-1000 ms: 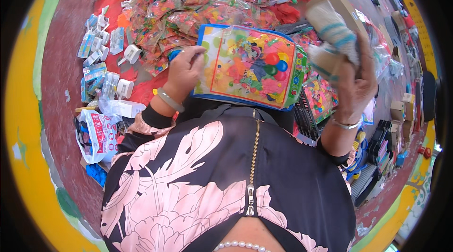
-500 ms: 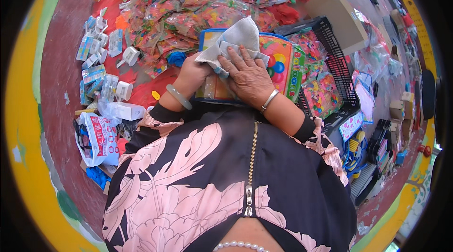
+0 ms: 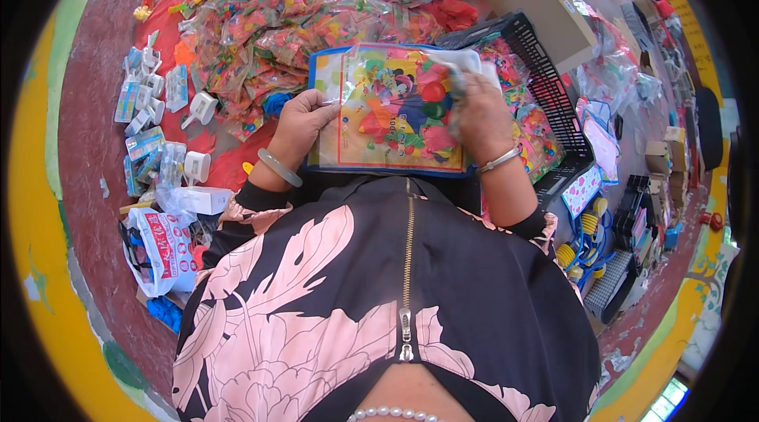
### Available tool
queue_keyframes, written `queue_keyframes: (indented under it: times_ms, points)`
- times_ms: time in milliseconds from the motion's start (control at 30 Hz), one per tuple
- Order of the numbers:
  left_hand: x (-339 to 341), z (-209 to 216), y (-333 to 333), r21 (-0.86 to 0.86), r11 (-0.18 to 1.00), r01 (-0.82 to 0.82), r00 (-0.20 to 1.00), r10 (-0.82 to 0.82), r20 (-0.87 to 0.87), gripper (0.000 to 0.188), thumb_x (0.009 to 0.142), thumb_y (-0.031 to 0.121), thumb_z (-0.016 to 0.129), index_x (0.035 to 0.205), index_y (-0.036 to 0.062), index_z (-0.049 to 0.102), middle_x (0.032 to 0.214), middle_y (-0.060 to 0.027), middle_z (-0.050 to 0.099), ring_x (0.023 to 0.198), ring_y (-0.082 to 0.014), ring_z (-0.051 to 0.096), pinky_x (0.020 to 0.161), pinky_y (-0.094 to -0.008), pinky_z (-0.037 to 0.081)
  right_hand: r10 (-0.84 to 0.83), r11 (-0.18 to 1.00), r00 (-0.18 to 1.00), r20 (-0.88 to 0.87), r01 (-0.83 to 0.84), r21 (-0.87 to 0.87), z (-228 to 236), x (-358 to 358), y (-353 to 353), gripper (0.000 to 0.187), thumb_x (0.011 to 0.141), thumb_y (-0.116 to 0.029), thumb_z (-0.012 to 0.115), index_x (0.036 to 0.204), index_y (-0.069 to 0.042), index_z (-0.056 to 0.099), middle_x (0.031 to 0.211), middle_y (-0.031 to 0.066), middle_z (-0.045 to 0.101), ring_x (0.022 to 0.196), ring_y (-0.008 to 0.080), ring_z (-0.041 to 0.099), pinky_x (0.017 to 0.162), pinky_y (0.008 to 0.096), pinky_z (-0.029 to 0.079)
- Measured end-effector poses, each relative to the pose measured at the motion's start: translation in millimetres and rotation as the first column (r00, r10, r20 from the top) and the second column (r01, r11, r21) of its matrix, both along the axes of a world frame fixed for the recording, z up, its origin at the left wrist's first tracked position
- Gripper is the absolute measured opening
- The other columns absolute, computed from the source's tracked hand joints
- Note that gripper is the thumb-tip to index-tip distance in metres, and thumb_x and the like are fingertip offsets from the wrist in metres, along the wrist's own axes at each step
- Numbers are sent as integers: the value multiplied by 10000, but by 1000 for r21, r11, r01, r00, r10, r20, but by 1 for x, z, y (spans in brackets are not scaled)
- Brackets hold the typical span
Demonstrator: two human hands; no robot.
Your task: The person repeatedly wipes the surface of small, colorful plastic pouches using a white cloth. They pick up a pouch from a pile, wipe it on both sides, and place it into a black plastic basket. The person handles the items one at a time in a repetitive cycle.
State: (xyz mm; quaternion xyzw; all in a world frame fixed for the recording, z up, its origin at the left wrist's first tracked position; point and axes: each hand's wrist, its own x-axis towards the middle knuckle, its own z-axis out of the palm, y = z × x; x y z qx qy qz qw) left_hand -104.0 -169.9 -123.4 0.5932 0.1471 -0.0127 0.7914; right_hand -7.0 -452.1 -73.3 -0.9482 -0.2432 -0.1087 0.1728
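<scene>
Bag [image 3: 395,118]: clear film with a printed balloon design, lying flat on the board in front of the torso, between both hands (head view).
Left hand [image 3: 299,126]: thumb and fingers pinched together on the bag's left edge; were this grip to loosen, the film could slide or skew.
Right hand [image 3: 484,122]: curled around the cloth at the bag's right end, blurred (fingertips hard to make out).
Cloth [image 3: 456,82]: pale with a bluish stripe, bunched beneath the right hand; a hard sideways push could drag, crease or tear the thin film.
Board [image 3: 311,78]: blue-edged, close to the torso; uneven pressure at one end might tip it, and the bag with it.
Crate [image 3: 545,66]: black, slatted, holding packets [image 3: 539,141], just right of the board; a wide right-hand sweep could knock it.
Heap [image 3: 277,50]: colourful film packets beyond the board, partly over a red sheet [image 3: 172,7].
Room: maroon floor [image 3: 95,145], worn in patches; white carrier [image 3: 162,248] at left, cardboard box [image 3: 545,15] beyond the crate.
</scene>
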Motion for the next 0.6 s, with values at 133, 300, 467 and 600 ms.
queue_keyframes:
  times_ms: [133,300,467,600]
  points:
    - [3,5,-1,57,998,18,999,-16,-37,82,837,67,652,815,19,590,708,27,568,624,-19,486,541,-174,379,-292,885,951,-104,228,-406,-4,23,-88,252,809,-164,514,994,-139,683,1056,119,642,952,303,612,803,397,496]
    - [0,11,-3,65,998,24,999,-20,-50,91,840,84,651,829,13,594,724,17,575,633,-22,496,548,-170,382,-504,860,824,-257,505,-69,18,13,-134,271,822,-295,575,900,-75,711,809,133,679,780,266,657,708,351,489]
    - [0,8,-4,89,996,17,999,-13,-41,103,843,93,645,843,4,594,733,13,577,649,-32,501,566,-174,391,35,897,782,-622,251,365,33,-6,-92,355,840,-346,638,855,7,678,749,106,650,684,160,584,646,307,461]
    - [0,13,-5,216,975,55,998,-50,-28,102,862,109,624,845,18,581,739,22,567,651,-34,502,553,-176,388,19,994,748,-663,56,92,43,-7,-54,377,811,-350,628,784,26,633,723,184,599,647,221,574,608,355,443]
